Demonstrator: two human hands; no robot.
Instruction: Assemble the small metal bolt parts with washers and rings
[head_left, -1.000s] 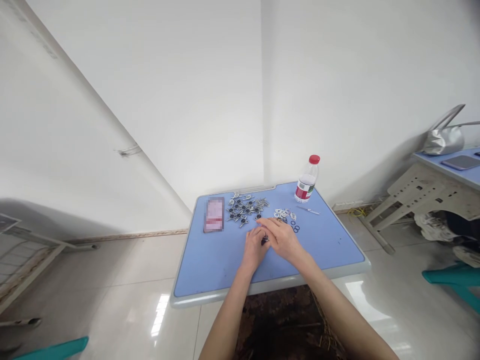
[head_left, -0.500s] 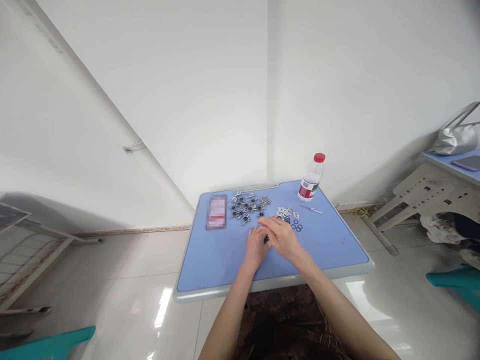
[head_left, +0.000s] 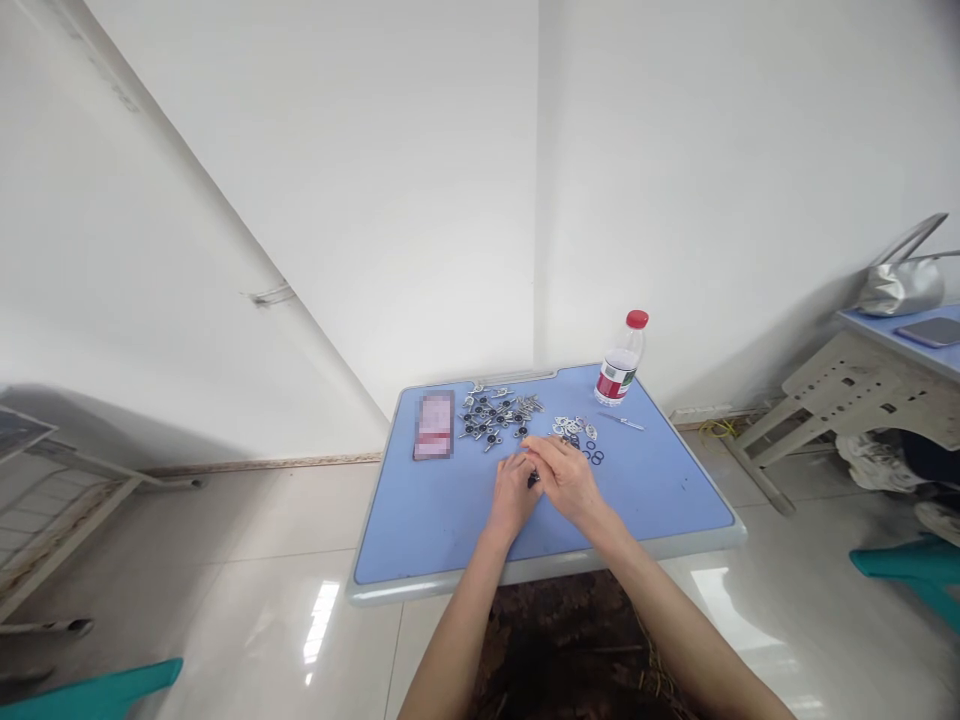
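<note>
Over the middle of the blue table [head_left: 435, 520], my left hand [head_left: 514, 490] and my right hand [head_left: 562, 474] meet, fingers bent together. A small dark part [head_left: 533, 479] shows between them; my left hand is closed on it. The right fingers press over the left fingertips, and what they pinch is hidden. Just beyond lies a pile of metal parts with black round pieces [head_left: 491, 420]. Flat silver plates [head_left: 574, 425] and black rings [head_left: 597, 458] lie beyond my right hand.
A phone-like object with a blurred screen [head_left: 434, 425] lies at the table's left. A red-capped bottle [head_left: 621, 360] stands at the back right, with a thin pointed tool [head_left: 622, 421] in front. Another table [head_left: 892, 350] holds a silver bag [head_left: 900, 287].
Both hands stay together in nearly the same place. The right fingers have shifted very slightly, and the camera view has moved a little.
</note>
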